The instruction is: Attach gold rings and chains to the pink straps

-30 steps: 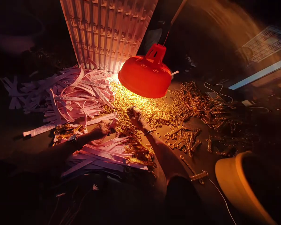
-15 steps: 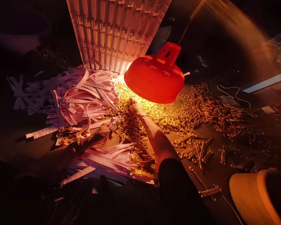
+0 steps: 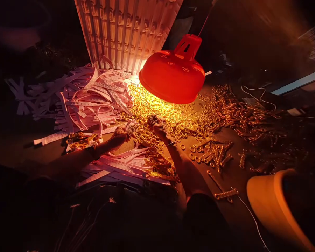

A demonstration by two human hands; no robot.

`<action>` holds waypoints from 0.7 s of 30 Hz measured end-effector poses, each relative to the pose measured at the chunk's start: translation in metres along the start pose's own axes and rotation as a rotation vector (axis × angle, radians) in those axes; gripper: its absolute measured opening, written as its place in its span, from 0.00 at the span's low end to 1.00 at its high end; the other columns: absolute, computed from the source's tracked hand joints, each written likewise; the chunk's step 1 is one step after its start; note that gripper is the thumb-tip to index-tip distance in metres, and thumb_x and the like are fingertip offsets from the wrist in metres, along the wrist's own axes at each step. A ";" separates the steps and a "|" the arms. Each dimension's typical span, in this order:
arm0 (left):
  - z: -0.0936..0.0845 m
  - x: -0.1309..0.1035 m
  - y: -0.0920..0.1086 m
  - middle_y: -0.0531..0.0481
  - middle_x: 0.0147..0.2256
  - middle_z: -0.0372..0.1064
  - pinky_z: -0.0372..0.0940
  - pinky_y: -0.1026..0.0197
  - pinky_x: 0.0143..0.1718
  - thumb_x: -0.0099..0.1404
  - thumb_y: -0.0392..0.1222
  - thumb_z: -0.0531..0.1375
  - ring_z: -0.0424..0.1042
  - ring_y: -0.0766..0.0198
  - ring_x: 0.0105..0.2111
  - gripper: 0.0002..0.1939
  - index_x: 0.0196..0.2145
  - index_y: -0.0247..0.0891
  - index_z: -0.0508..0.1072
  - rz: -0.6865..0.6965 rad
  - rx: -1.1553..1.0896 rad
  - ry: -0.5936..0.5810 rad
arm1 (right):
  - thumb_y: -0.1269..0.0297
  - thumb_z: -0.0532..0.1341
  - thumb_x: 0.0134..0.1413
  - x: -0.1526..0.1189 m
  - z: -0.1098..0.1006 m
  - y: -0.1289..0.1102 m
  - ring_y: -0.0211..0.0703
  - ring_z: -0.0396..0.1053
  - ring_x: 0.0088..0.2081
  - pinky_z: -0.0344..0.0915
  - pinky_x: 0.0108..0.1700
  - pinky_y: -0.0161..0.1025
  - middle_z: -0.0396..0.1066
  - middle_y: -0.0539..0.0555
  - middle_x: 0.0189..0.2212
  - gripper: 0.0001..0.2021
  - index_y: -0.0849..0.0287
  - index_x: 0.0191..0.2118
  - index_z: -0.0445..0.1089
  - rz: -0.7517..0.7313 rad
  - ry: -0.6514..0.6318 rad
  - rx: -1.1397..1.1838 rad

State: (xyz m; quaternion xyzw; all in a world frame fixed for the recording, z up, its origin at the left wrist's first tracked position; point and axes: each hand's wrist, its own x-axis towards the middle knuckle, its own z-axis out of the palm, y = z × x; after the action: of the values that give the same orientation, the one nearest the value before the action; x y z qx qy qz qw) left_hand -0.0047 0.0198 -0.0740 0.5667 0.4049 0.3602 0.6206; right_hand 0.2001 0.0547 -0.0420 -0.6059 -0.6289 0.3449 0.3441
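Well, left hand [image 3: 123,133] pinching one strap [image 3: 132,123], right hand [image 3: 159,126] curled, contents unclear, countless rings [image 3: 144,135]

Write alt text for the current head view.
A person's left hand and right hand are over gold-coloured rings lit by a red hanging lamp. Pinkish straps lie heaped at left; a curved yellow object shows lower right.

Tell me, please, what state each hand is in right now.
Left hand: closed, apparently around a strap.
Right hand: fingers curled by the rings; whether it holds one cannot be told.
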 end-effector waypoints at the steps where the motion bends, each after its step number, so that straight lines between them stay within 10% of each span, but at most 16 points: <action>1: 0.001 0.000 -0.002 0.45 0.27 0.71 0.60 0.65 0.24 0.63 0.49 0.60 0.63 0.70 0.22 0.17 0.28 0.30 0.73 -0.006 -0.046 0.025 | 0.49 0.52 0.62 -0.010 0.003 -0.003 0.30 0.61 0.23 0.60 0.27 0.30 0.63 0.47 0.24 0.17 0.57 0.29 0.57 0.015 -0.001 0.054; 10: 0.019 0.006 0.005 0.51 0.18 0.67 0.52 0.68 0.19 0.54 0.39 0.58 0.57 0.74 0.16 0.09 0.20 0.31 0.71 0.030 -0.247 0.087 | 0.61 0.57 0.51 -0.042 0.028 -0.017 0.35 0.63 0.19 0.56 0.19 0.31 0.64 0.50 0.17 0.11 0.60 0.22 0.63 0.028 -0.029 0.081; 21: 0.018 0.005 0.000 0.52 0.13 0.62 0.46 0.69 0.16 0.52 0.30 0.56 0.53 0.76 0.13 0.11 0.14 0.32 0.67 -0.096 -0.228 0.178 | 0.47 0.54 0.58 -0.043 0.034 -0.006 0.33 0.61 0.22 0.58 0.24 0.32 0.66 0.50 0.21 0.21 0.61 0.28 0.67 -0.121 -0.059 0.075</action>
State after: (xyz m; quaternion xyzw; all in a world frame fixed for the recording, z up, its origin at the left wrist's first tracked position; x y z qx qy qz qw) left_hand 0.0142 0.0171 -0.0742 0.4383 0.4411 0.4226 0.6593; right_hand 0.1692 0.0106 -0.0552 -0.5430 -0.6611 0.3644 0.3679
